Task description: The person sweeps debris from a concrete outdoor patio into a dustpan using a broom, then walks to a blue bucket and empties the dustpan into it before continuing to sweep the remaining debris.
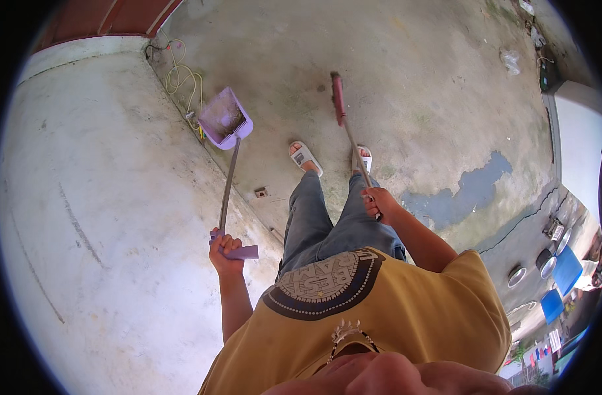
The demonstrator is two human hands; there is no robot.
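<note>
My left hand (227, 251) grips the purple handle of a long-handled dustpan (234, 132). Its pan has a toothed edge near the pole and holds some dark dirt or stains inside. On the other side, my right hand (381, 203) is closed around the pole of a broom (339, 98). The broom's red head, slightly blurred, reaches out beyond my feet, over or on the concrete floor (409, 98); I cannot tell whether it touches. A small dark spot (321, 89) marks the floor just left of the broom head.
A whitewashed wall (108, 197) runs along the left, with a coiled pale hose (175, 81) at its far end. A small block (261, 192) lies near its base. At right are a clear plastic bag (510, 62), a wet-looking grey patch (464, 192), and round basins (517, 276).
</note>
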